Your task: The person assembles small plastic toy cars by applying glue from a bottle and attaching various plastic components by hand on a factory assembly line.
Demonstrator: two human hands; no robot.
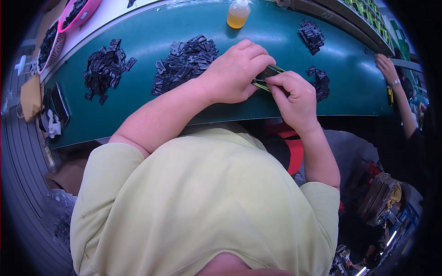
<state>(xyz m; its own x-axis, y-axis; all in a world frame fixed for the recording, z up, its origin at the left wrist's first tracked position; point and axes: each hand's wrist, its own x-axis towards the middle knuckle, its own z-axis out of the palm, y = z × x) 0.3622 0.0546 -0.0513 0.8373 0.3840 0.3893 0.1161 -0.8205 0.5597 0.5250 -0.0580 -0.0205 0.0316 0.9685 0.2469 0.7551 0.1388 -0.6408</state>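
Observation:
Over the near part of the green tabletop, my left hand (237,72) and my right hand (295,99) meet, both closed on one small black piece with yellow-green edges (267,73). The left fingers grip its far left end, and the right thumb and fingertips pinch its near right side. Its exact kind is hidden by my fingers. Close to my left wrist lies a large heap of flat black plastic parts (186,60). Just right of my right hand is a smaller pile of the same dark parts (321,84).
Another black heap (106,69) lies left, and one more (311,36) at the far right. A bottle of amber liquid (237,16) stands at the back. A tray holding yellow-green pieces (363,11) borders the top right. Another person's hand (386,68) rests by the right edge.

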